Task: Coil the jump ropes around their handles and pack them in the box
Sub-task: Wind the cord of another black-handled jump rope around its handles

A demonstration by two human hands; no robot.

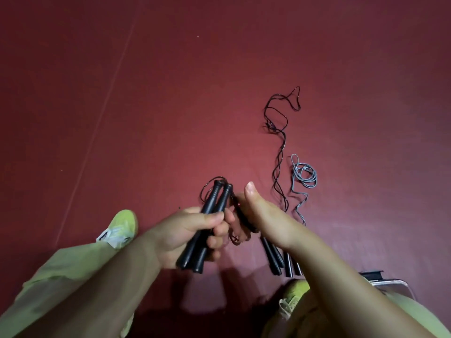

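Left hand: our left hand (192, 230) grips two black handles (207, 223) side by side, thumb across the front and fingers curled behind.
Right hand: our right hand (258, 215) has its thumb pointing up, and its fingers hold a bunch of thin black rope (240, 230) just beside the handles.
Where the rope is: this jump rope is up in the air between our hands, above the red floor (170, 93). A small loop of it curls over the handle tops.
How the handles feel: we think they are hard, stiff and light. Their ridged tops should stop slipping. The middle is the best place to hold them, as we do.
How the rope feels: we think it is soft, thin and springy, so it may pop loose. We should keep it tight and pinch the end.
Other ropes: a long black rope (279, 147) lies wiggly on the floor, and a grey rope (303, 176) lies in loose rings just beside it. Their handles (275, 257) lie near our right wrist, partly hidden.
Box: a clear box edge (395, 282) peeks out by our right leg. Most of it is hidden.
Room to move: the floor ahead and to the left has lots of space. On the right, the loose ropes could snag. Our green shoes (122, 228) sit close on both sides.
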